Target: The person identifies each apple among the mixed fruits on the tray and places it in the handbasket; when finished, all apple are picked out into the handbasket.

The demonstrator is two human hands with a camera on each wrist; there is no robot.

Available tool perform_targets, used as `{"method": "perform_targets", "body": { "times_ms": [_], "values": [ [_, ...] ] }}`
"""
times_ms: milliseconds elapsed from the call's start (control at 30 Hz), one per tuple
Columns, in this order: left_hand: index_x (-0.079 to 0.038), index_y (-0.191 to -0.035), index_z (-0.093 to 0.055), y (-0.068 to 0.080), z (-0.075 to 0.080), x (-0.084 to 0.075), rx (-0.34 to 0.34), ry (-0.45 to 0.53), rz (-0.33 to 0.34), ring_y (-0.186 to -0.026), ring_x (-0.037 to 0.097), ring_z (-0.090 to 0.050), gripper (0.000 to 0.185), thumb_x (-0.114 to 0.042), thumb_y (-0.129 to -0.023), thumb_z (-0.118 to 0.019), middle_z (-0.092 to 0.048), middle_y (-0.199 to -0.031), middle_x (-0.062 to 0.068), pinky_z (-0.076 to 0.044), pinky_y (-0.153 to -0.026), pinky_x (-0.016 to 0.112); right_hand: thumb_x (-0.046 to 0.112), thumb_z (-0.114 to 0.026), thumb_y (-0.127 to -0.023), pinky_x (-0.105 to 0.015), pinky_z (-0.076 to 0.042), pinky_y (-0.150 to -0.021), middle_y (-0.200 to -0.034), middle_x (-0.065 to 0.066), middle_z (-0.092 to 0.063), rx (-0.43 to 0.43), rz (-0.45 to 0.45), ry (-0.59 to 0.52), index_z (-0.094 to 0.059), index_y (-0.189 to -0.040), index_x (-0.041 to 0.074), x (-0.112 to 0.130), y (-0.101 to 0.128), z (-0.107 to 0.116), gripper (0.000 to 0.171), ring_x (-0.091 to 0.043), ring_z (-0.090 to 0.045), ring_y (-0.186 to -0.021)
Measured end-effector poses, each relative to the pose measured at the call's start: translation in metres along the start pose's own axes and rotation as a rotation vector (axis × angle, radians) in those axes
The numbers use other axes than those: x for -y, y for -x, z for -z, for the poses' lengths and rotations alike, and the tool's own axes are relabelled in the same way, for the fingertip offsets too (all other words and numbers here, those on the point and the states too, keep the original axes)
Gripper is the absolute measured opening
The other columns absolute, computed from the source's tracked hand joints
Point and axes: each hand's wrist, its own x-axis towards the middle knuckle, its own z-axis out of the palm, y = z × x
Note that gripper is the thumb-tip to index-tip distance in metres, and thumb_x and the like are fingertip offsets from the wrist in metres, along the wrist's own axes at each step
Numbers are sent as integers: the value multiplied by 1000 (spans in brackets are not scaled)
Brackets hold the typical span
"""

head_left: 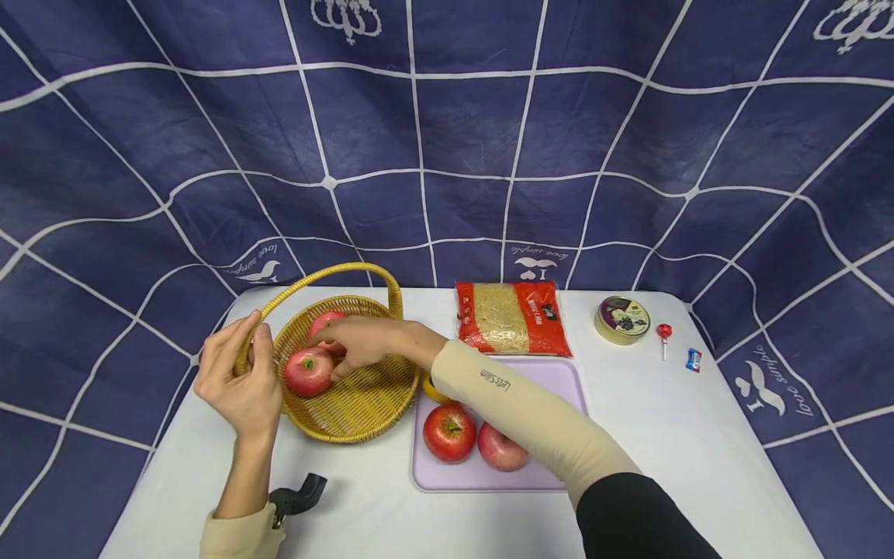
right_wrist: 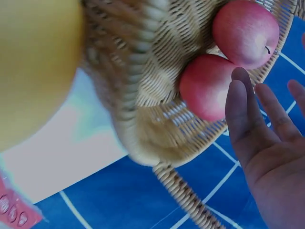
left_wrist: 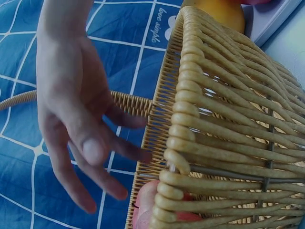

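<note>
A wicker basket (head_left: 356,423) (left_wrist: 224,119) (right_wrist: 155,71) stands on the left of the table with two red apples (head_left: 310,373) (right_wrist: 245,33) inside. My left hand (head_left: 244,380) grips the left side of its arched handle (head_left: 335,270); that hand is out of its own wrist view. Reaching in from the right, my right hand (head_left: 366,341) (left_wrist: 71,100) (right_wrist: 276,157) hangs over the apples with spread fingers. Its fingertips lie close to one apple in the right wrist view; I cannot tell whether they touch. Nothing is held in it.
Right of the basket, a lilac tray (head_left: 489,489) bears two apples (head_left: 450,432) and a yellow fruit (head_left: 434,388), partly hidden by the right arm. Behind it lies a red bag (head_left: 513,318). Farther right are a round tin (head_left: 621,320), a lollipop (head_left: 664,334) and a small blue packet (head_left: 694,359).
</note>
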Motion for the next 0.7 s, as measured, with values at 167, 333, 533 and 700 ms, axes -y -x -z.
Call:
{"method": "perform_targets", "body": {
  "times_ms": [167,333,533,700],
  "values": [
    [9,-92,-78,-1,0,1,-4,0,-2,-69,5,-52,11,6,-82,-73,-71,-87,23,-37,-59,12,33,-77,-89,-19,-31,-113,-146,5,-55,-4,27,14,-50,-149,19,-4,20,3,67,-10,-47,-133],
    [9,-92,-77,0,0,2,-3,12,6,-68,5,-51,11,6,-82,-74,-71,-88,22,-37,-59,10,34,-76,-90,-20,-30,-114,-146,4,-55,-23,47,23,-52,-147,20,-10,42,6,64,-10,-46,-134],
    [9,-92,-77,0,1,4,1,19,8,-67,5,-50,11,6,-82,-74,-70,-88,23,-36,-58,10,35,-76,-90,-24,-35,-112,-141,3,-56,-34,22,9,-54,-146,23,-20,70,6,62,-11,-50,-127],
    [10,-92,-77,1,2,11,-1,25,4,-67,5,-50,11,6,-82,-74,-71,-89,22,-36,-58,9,39,-75,-90,-25,-41,-105,-133,4,-58,-38,19,-12,-55,-145,24,-28,95,5,60,-11,-55,-110]
  ]
}}
